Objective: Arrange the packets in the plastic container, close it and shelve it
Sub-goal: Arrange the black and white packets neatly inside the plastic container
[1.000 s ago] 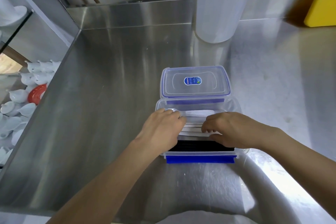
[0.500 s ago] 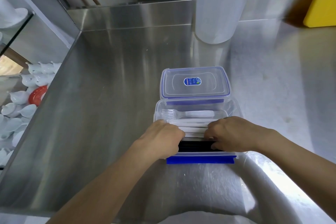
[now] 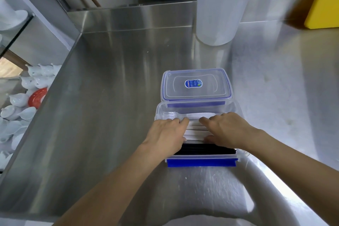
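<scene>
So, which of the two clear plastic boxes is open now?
The nearer box, with the blue clip facing the person: both hands press packets inside it. The farther box has its lid on, with a blue sticker.

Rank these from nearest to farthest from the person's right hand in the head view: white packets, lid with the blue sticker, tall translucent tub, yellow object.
1. White packets: under the right hand, inside the open container.
2. Lid: just behind the container.
3. Tall translucent tub: at the back of the counter.
4. Yellow object: far right corner.

Commercial kitchen: stainless steel counter [image 3: 110,106], stacked white crockery [image 3: 23,97].
</scene>
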`<control>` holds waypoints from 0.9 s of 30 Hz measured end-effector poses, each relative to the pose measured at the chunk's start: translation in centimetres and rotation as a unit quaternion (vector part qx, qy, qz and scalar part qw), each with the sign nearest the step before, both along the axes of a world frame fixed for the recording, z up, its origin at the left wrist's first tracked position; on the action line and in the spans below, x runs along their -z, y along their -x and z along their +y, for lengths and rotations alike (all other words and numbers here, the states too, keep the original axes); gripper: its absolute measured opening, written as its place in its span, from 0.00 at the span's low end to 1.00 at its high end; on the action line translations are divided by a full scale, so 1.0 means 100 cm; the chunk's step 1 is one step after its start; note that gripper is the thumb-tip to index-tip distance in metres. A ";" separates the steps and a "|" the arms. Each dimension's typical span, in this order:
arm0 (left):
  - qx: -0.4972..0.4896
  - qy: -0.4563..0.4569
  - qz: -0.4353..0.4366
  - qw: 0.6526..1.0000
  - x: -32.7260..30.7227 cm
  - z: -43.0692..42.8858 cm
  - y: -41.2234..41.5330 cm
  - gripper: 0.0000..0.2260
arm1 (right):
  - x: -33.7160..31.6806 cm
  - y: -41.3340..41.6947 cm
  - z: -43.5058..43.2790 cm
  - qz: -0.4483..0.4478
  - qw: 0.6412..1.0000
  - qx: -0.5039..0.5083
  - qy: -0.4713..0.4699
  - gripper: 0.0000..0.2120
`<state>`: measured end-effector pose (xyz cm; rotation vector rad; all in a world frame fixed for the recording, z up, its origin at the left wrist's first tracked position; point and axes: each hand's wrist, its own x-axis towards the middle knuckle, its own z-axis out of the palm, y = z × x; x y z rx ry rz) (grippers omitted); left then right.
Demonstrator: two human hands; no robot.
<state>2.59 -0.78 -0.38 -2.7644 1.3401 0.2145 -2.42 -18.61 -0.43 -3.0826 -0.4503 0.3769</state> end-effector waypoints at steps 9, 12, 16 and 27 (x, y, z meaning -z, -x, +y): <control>0.001 -0.086 -0.019 0.996 0.004 -0.005 -0.001 0.10 | 0.002 -0.004 -0.001 0.030 0.999 -0.001 0.010 0.19; -0.003 -0.097 -0.024 0.995 0.005 -0.007 -0.002 0.09 | 0.001 -0.006 -0.001 0.043 0.999 0.001 0.009 0.19; 0.005 -0.094 -0.026 0.995 0.004 -0.006 -0.002 0.10 | 0.001 -0.008 -0.002 0.062 0.998 0.005 0.002 0.20; 0.011 -0.083 -0.019 0.996 0.001 -0.005 -0.003 0.14 | -0.003 -0.005 -0.010 0.058 0.997 -0.004 0.044 0.19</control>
